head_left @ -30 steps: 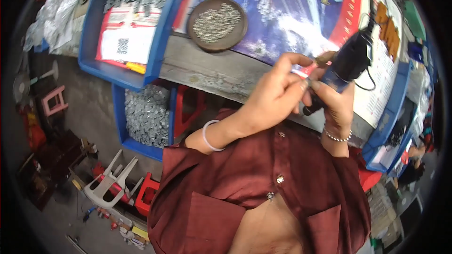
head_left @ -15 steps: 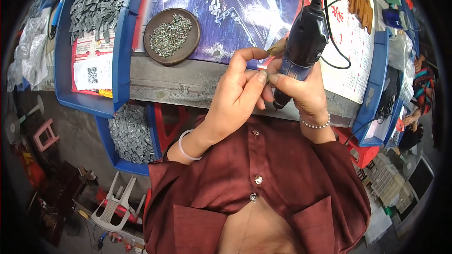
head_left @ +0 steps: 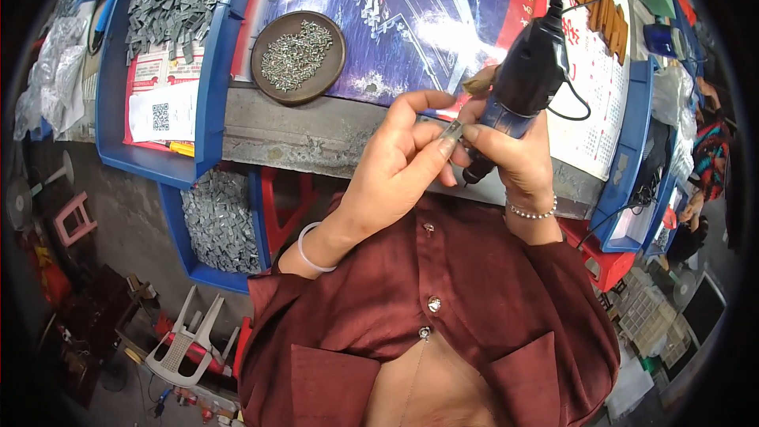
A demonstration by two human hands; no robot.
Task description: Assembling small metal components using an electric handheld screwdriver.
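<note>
My left hand (head_left: 395,162) is closed, pinching a small grey, clip-like part (head_left: 451,130) between thumb and forefinger. An electric screwdriver (head_left: 531,67), black with a blue-tinted lower section, is gripped in my right hand (head_left: 518,156), its tip slanting down toward me. The right thumb reaches over to the grey part's end, so both hands meet there. Something brownish covers a right fingertip (head_left: 479,83). Left of the hands, a round brown dish (head_left: 337,71) holds many small metal screws (head_left: 294,59). Whether a screw sits in the grey part is too small to tell.
A blue bin (head_left: 209,103) of grey parts (head_left: 175,0) stands on the bench at left, with another heap of grey parts (head_left: 221,225) in a lower bin. Brown strips (head_left: 607,16) lie far right, near the screwdriver's cord (head_left: 581,115). A blue tray (head_left: 634,142) edges the right side.
The grey part shows more plainly between my fingers, having been mostly covered before. The screwdriver and right hand have shifted slightly right. The view has moved a little.
</note>
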